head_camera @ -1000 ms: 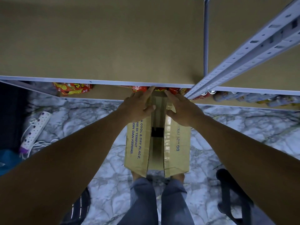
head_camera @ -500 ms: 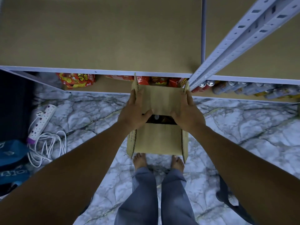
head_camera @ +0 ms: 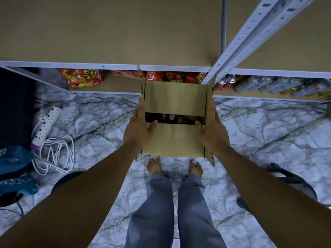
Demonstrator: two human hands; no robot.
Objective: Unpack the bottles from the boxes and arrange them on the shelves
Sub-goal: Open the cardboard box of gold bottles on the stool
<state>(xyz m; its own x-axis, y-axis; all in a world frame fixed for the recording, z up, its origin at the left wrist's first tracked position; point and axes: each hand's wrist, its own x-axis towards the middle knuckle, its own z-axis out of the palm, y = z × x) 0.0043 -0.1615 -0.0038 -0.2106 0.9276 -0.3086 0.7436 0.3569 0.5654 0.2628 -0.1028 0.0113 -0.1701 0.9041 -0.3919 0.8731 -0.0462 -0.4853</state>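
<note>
A brown cardboard box [head_camera: 174, 97] stands on the marble floor in front of my bare feet. Its two inner flaps lie almost flat, with a dark gap between them. Through that gap a bottle [head_camera: 172, 116] with a pale cap shows among other dark contents. My left hand [head_camera: 138, 125] lies along the box's left side, thumb on the near flap at the gap. On the right side my right hand [head_camera: 211, 126] does the same, thumb at the gap's right end. The outer side flaps stand upright beside both hands.
A bare brown shelf board [head_camera: 107, 33] with a white rim fills the top of the view, crossed by a slotted white upright [head_camera: 250, 36]. The lower shelf holds red snack packs [head_camera: 82, 77] and cans [head_camera: 268, 85]. A white power strip [head_camera: 46, 127] with coiled cable lies left.
The outer flaps, held together a second ago, have been spread to the sides. My hands moved apart to the box's two sides, and the inner flaps and the gap between them now show.
</note>
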